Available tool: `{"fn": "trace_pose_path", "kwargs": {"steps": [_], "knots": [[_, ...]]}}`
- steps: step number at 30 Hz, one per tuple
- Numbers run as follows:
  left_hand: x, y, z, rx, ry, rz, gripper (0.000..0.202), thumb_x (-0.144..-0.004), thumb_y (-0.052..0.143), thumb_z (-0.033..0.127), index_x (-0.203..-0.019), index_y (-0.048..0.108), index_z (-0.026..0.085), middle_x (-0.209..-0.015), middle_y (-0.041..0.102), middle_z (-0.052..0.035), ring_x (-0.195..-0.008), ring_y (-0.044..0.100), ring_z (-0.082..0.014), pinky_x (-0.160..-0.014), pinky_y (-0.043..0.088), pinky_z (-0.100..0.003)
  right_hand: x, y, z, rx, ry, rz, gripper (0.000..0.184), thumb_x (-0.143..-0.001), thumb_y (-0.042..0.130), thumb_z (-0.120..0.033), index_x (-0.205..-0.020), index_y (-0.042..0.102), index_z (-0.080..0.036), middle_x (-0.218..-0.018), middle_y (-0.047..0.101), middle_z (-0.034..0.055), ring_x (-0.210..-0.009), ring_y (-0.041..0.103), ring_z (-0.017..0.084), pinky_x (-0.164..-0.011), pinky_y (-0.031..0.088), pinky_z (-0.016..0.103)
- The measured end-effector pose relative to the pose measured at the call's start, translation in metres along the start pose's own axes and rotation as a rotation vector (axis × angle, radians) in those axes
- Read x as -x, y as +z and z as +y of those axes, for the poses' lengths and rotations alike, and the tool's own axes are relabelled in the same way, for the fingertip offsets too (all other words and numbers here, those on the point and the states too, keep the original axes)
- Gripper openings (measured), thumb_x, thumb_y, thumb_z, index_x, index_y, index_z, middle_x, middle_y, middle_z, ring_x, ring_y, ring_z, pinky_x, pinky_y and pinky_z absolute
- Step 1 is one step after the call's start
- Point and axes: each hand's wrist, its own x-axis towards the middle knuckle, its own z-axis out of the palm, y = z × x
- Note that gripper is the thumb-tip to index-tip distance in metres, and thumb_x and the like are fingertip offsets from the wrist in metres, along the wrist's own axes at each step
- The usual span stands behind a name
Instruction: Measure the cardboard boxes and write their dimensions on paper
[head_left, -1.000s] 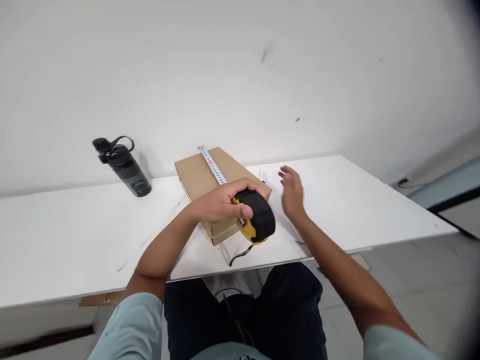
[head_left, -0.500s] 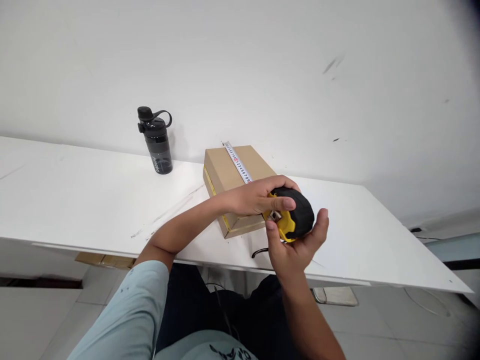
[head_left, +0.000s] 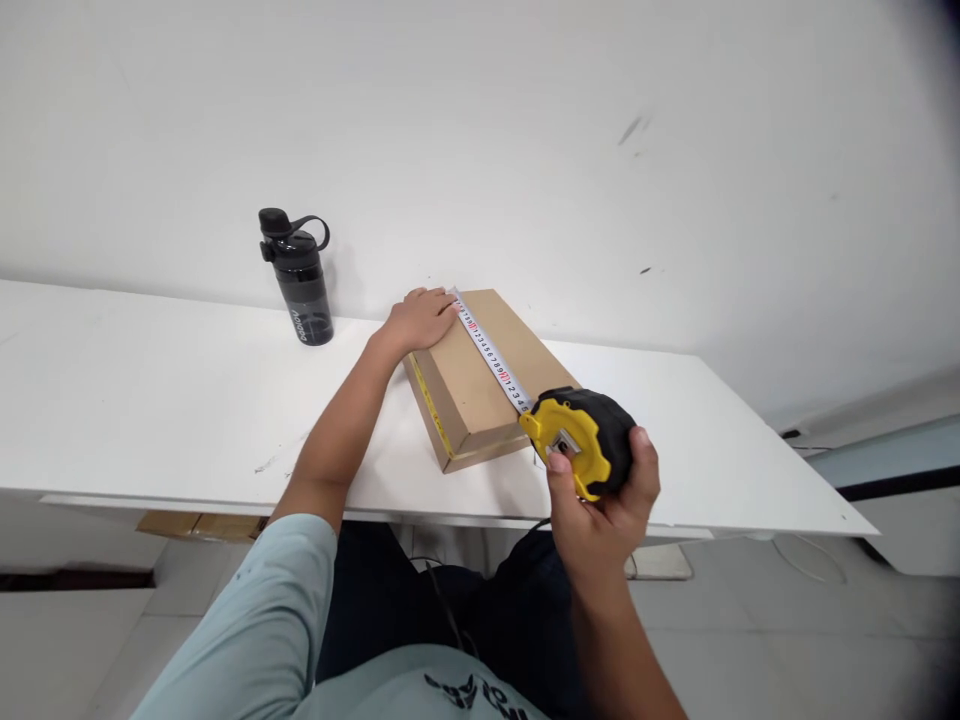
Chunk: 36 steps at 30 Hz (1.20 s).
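A brown cardboard box (head_left: 495,340) lies on the white table, with a pulled-out metal tape blade (head_left: 491,355) running along its top from the far edge toward me. My left hand (head_left: 425,318) rests on the box's far left part, palm down and fingers stretched out, fingertips touching the blade near its far end. In my right hand (head_left: 604,510) is the black and yellow tape measure (head_left: 581,440), gripped at the box's near right corner with the thumb by the silver part. The blade's tip is partly hidden by my fingers.
A dark drink bottle (head_left: 300,285) with a loop on its lid stands at the left, close to the white wall. The table (head_left: 150,400) ends at a front edge just before my lap. Flattened cardboard (head_left: 199,526) shows below the table.
My left hand has left the tape measure and moved to the far left of the box, beside the blade's end. My right hand still holds the tape measure; more of the blade shows.
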Motion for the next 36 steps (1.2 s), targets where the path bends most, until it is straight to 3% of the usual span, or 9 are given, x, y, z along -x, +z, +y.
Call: {"fn": "trace_pose_path", "kwargs": {"steps": [3, 6, 8, 10, 12, 14, 21, 27, 36], "knots": [[0.001, -0.004, 0.003, -0.057, -0.058, -0.08, 0.061, -0.107, 0.032, 0.047, -0.162, 0.05, 0.031, -0.181, 0.03, -0.0041, -0.165, 0.028, -0.0405, -0.126, 0.035, -0.069, 0.001, -0.001, 0.003, -0.006, -0.068, -0.017, 0.088, -0.089, 0.082, -0.02, -0.167, 0.043, -0.031, -0.137, 0.066, 0.0108, -0.109, 0.074, 0.019, -0.094, 0.067, 0.035], [0.003, -0.007, 0.009, -0.114, -0.047, -0.065, 0.06, -0.105, 0.031, 0.044, -0.157, 0.057, 0.029, -0.185, 0.018, -0.0004, -0.169, 0.02, -0.0396, -0.131, 0.027, -0.07, 0.001, -0.001, 0.005, -0.004, -0.115, -0.023, 0.09, -0.088, 0.083, -0.018, -0.168, 0.042, -0.029, -0.134, 0.067, 0.0105, -0.109, 0.074, 0.017, -0.093, 0.066, 0.032], [0.002, -0.007, 0.011, -0.133, -0.006, -0.037, 0.058, -0.104, 0.031, 0.042, -0.149, 0.063, 0.026, -0.184, 0.024, -0.0014, -0.171, 0.015, -0.0385, -0.135, 0.015, -0.07, 0.002, -0.001, 0.005, -0.005, -0.12, -0.013, 0.09, -0.088, 0.082, -0.016, -0.167, 0.042, -0.029, -0.133, 0.066, 0.01, -0.108, 0.073, 0.016, -0.092, 0.066, 0.03], [0.001, -0.006, 0.01, -0.111, 0.029, -0.034, 0.053, -0.103, 0.031, 0.038, -0.139, 0.066, 0.025, -0.174, 0.045, -0.0059, -0.169, 0.023, -0.0376, -0.135, 0.011, -0.07, 0.002, -0.001, 0.006, -0.019, -0.117, -0.004, 0.089, -0.088, 0.082, -0.016, -0.167, 0.043, -0.03, -0.133, 0.066, 0.0094, -0.108, 0.072, 0.016, -0.093, 0.065, 0.03], [-0.001, -0.004, 0.008, -0.072, 0.05, -0.032, 0.044, -0.101, 0.032, 0.035, -0.125, 0.068, 0.024, -0.151, 0.066, -0.0105, -0.159, 0.042, -0.0368, -0.132, 0.019, -0.07, 0.003, -0.001, 0.005, -0.034, -0.11, 0.009, 0.088, -0.088, 0.081, -0.016, -0.166, 0.044, -0.03, -0.134, 0.065, 0.0089, -0.108, 0.071, 0.016, -0.094, 0.064, 0.03], [-0.002, -0.002, 0.008, -0.059, 0.066, -0.01, 0.034, -0.1, 0.035, 0.031, -0.109, 0.066, 0.023, -0.126, 0.075, -0.012, -0.143, 0.056, -0.0353, -0.128, 0.027, -0.069, 0.003, -0.001, 0.005, -0.043, -0.096, 0.019, 0.086, -0.088, 0.081, -0.016, -0.166, 0.045, -0.031, -0.134, 0.064, 0.0088, -0.109, 0.07, 0.016, -0.096, 0.064, 0.032], [-0.002, 0.001, 0.013, -0.04, 0.046, 0.025, 0.019, -0.097, 0.04, 0.026, -0.091, 0.058, 0.023, -0.109, 0.071, -0.01, -0.119, 0.064, -0.0322, -0.124, 0.031, -0.066, 0.009, -0.015, 0.003, 0.009, -0.076, 0.011, 0.086, -0.086, 0.084, -0.022, -0.163, 0.047, -0.03, -0.139, 0.058, 0.0102, -0.124, 0.066, 0.021, -0.104, 0.063, 0.043], [-0.003, 0.004, 0.015, -0.016, 0.027, 0.052, 0.018, -0.097, 0.042, 0.025, -0.086, 0.056, 0.022, -0.101, 0.069, -0.0078, -0.108, 0.066, -0.0305, -0.124, 0.03, -0.065, 0.016, -0.019, 0.008, 0.039, -0.023, 0.027, 0.087, -0.088, 0.083, -0.027, -0.165, 0.043, -0.032, -0.151, 0.05, 0.0108, -0.134, 0.061, 0.024, -0.121, 0.05, 0.057], [-0.003, 0.003, 0.013, -0.014, 0.042, 0.045, 0.019, -0.096, 0.041, 0.026, -0.087, 0.057, 0.023, -0.102, 0.069, -0.0089, -0.112, 0.064, -0.0323, -0.122, 0.031, -0.066, 0.011, -0.007, 0.006, 0.063, -0.033, 0.02, 0.084, -0.089, 0.082, -0.026, -0.163, 0.045, -0.032, -0.138, 0.053, 0.009, -0.125, 0.062, 0.018, -0.115, 0.056, 0.044]]}}
